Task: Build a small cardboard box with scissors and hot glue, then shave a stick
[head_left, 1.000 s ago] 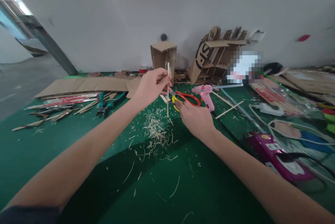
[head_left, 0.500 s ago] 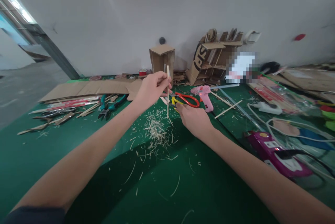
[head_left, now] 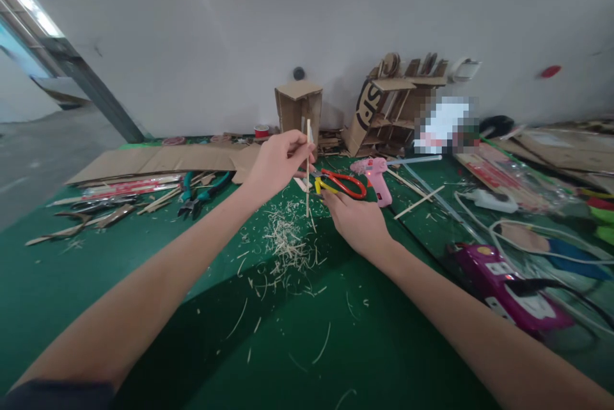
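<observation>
My left hand (head_left: 283, 157) pinches a thin wooden stick (head_left: 307, 170), upright, its lower end above a pile of pale wood shavings (head_left: 286, 240). Just right of the stick is my right hand (head_left: 359, 221), its fingers closed. A small dark bit shows at those fingertips, too small and blurred to name. Right beside them is a yellow handle-like piece (head_left: 326, 187); whether my fingers touch it I cannot tell. Red-handled pliers (head_left: 352, 185) lie behind my right hand. A pink glue gun (head_left: 377, 178) stands beyond them, with a clear glue stick in its back.
Teal-handled cutters (head_left: 192, 205), wood strips and flat cardboard (head_left: 158, 164) lie left. At the wall stand a cardboard box (head_left: 288, 103) and a cardboard shelf (head_left: 367, 109). Rightward are a purple power strip (head_left: 515, 288), cables and plastic-wrapped sticks (head_left: 508, 173) on the green tabletop (head_left: 215, 346).
The right fingertips have drawn slightly down and away from the stick, and the dark bit at them shows less. The left hand and stick stay nearly still. The view has shifted slightly.
</observation>
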The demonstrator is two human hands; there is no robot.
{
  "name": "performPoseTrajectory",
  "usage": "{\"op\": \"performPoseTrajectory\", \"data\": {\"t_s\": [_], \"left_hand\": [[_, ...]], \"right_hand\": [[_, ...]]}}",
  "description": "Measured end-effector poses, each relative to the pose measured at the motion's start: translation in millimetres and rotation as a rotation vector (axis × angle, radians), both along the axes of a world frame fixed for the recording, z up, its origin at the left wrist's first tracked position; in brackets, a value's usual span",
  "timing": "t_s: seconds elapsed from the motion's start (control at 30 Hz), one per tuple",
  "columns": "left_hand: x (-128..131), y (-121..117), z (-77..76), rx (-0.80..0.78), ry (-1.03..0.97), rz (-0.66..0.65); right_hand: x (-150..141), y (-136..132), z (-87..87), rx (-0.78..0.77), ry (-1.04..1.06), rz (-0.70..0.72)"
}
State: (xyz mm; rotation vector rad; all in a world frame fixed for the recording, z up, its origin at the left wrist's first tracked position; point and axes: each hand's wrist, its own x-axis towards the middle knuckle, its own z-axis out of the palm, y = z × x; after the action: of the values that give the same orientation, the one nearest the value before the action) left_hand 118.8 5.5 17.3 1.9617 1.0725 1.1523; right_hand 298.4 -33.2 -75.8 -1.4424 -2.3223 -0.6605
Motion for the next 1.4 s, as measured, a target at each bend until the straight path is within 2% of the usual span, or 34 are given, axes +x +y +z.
{"op": "performPoseTrajectory", "data": {"t_s": [0.1, 0.2, 0.5, 0.73, 0.9, 1.17, 1.4], "left_hand": [[-0.1, -0.4, 0.4, -0.002, 0.003, 0.008], [-0.5, -0.6, 0.5, 0.011, 0.003, 0.011], [-0.9, 0.5, -1.3, 0.018, -0.004, 0.014], [-1.0, -0.9, 0.2, 0.034, 0.020, 0.022], [-1.2, -0.2, 0.3, 0.047, 0.018, -0.005], [-2.7, -1.2, 3.1, 0.035, 0.019, 0.017], [-2.8, 0.2, 1.8, 0.041, 0.016, 0.017]], "right_hand": [[-3.0, 2.1, 3.9, 0.082, 0.023, 0.014], [-4.9, 0.3, 6.9, 0.091, 0.012, 0.000], [-8.1, -2.7, 14.9, -0.062, 0.038, -0.017], [-3.8, -7.5, 6.1, -0.240, -0.025, 0.020], [-1.5, -8.0, 2.4, -0.148, 0.017, -0.030], [-5.3, 2.6, 9.1, -0.027, 0.072, -0.022], [-7.1, 1.2, 13.0, -0.084, 0.087, 0.012]]}}
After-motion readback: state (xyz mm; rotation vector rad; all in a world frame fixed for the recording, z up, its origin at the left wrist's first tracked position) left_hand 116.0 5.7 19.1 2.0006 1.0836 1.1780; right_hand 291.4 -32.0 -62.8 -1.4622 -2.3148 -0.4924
